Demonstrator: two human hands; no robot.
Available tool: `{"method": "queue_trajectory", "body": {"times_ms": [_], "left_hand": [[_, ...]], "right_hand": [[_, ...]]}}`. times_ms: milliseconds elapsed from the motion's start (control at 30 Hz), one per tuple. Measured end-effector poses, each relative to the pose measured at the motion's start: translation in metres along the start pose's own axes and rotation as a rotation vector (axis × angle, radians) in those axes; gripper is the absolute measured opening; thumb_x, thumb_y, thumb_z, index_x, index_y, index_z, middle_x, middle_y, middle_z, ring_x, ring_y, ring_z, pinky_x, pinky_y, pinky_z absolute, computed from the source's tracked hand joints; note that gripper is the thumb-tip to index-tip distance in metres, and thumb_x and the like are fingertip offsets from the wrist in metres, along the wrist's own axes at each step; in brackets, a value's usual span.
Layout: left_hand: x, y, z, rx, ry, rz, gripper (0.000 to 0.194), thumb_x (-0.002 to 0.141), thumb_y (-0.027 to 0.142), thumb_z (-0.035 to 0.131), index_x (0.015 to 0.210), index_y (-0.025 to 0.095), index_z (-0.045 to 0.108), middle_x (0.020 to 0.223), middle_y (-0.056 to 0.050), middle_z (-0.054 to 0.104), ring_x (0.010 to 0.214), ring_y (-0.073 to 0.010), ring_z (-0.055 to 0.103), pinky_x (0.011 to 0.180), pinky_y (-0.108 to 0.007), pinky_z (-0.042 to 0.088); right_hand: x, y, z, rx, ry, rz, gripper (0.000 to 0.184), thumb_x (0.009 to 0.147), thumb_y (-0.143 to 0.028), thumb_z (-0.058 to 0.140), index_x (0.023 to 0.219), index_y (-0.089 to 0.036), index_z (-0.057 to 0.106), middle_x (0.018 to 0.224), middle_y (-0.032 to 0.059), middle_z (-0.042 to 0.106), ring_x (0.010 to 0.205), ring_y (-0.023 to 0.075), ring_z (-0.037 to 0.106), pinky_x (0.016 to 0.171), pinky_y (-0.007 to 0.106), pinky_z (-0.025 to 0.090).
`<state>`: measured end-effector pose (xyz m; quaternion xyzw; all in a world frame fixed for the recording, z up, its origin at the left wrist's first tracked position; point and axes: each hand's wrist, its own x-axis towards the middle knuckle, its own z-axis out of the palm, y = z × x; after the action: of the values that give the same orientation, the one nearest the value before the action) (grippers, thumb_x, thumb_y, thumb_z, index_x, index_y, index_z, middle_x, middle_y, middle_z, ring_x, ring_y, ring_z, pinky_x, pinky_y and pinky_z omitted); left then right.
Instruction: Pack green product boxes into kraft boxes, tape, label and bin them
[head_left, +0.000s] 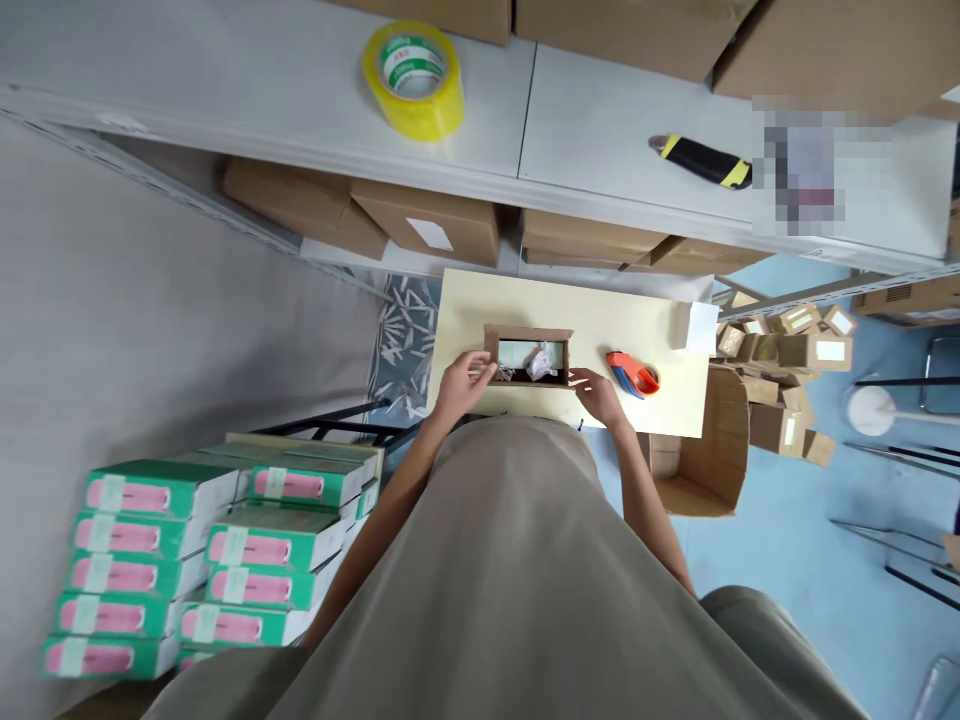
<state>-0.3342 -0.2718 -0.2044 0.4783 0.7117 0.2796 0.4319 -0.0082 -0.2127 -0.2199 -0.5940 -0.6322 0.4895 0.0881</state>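
This looks like a packing room or storeroom: large cartons [630, 35] line gray shelving [247, 60], green boxes [262, 545] stand stacked, small cartons [806, 352] lie heaped on the blue floor [750, 570], and the table [480, 300] carries an open box [529, 333] and tape dispenser [634, 373].

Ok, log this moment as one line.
left hand: at open carton, left end | right hand: at its right end | carton: crumpled white material inside | orange tape dispenser: on table, right of carton

brown open box [529, 332], red-and-blue tape dispenser [634, 373], pale yellow table [600, 315]
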Motion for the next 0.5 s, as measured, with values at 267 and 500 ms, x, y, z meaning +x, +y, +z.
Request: {"method": "queue_trajectory", "body": {"times_ms": [267,500], "left_hand": [[0.011,-0.006,0.015,0.204,0.038,0.06,0.1,0.093,0.025,0.082,0.178,0.014,0.031,0.178,-0.029,0.045,0.154,-0.0369,0.064,0.127,-0.05,0.055],[0.033,0.004,0.006,0.437,-0.061,0.309,0.074,0.091,0.018,0.082,0.162,0.017,0.061,0.166,-0.021,0.061,0.165,-0.0393,0.047,0.142,-0.057,0.037]], "right_hand": [[0.021,-0.007,-0.002,-0.007,0.102,-0.104,0.114,0.093,-0.039,0.083,0.187,-0.026,0.019,0.18,0.0242,0.044,0.149,0.037,0.064,0.116,0.056,0.063],[0.041,-0.021,0.0,-0.349,0.065,-0.337,0.066,0.103,-0.022,0.064,0.169,-0.022,0.057,0.168,0.0153,0.064,0.16,0.0377,0.052,0.133,0.06,0.046]]}}
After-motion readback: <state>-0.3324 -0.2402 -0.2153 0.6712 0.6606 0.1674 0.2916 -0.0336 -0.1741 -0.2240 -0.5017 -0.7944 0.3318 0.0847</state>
